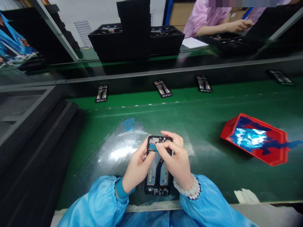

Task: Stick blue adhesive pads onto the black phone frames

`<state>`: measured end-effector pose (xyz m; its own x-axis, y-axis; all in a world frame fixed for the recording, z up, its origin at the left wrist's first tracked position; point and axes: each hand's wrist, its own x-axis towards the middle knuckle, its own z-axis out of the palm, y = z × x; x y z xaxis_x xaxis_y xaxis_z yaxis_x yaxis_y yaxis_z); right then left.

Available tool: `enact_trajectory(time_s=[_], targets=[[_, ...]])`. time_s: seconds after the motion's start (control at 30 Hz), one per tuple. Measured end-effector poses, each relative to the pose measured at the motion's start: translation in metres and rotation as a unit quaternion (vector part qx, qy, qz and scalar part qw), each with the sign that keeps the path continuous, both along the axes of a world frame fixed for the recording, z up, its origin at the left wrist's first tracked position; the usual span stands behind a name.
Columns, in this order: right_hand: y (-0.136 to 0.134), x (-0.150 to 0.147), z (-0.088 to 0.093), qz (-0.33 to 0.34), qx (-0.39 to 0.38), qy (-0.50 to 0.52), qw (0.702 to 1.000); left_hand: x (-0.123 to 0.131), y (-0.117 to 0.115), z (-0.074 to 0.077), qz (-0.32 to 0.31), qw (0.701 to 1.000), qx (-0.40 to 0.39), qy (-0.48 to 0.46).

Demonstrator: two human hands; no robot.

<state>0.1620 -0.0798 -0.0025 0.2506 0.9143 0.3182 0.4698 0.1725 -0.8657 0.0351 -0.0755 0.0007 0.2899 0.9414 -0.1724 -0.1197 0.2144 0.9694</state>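
An opened phone (pixel 158 181) lies back up before me, its inner parts and a black flex cable showing. My left hand (pixel 138 165) grips its left edge, the thumb resting on the upper inside. Across the upper part of the phone sits a small blue film piece (pixel 153 147). My right hand (pixel 177 159) has thumb and index finger closed at the right end of this film; whether they pinch it or press it down I cannot tell. Another right finger reaches over the phone's top right edge, near a small red spot.
Several opened phones, among them one phone (pixel 163 88), lie along the green strip behind. A red bin (pixel 276 154) with blue film stands at right. Blue film pieces (pixel 128 124) stick to the green table (pixel 208 195). Black trays (pixel 42 138) are stacked left. Across, a person in pink (pixel 201 19) works.
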Motion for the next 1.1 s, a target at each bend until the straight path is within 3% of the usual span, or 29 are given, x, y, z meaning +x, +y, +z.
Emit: enact_trajectory(time_s=[0.3,0.6,1.1], targets=[[0.000,0.000,0.002,0.008,0.005,0.000,1.000,-0.001,-0.002,0.000,0.005,1.000,0.012,0.016],[-0.002,-0.001,0.002,0.030,0.015,-0.018,0.999,0.004,-0.001,0.007,0.064,0.990,0.072,0.105],[-0.007,0.002,0.002,0.050,0.038,-0.051,0.997,0.006,-0.010,-0.005,0.093,0.978,0.122,0.141]])
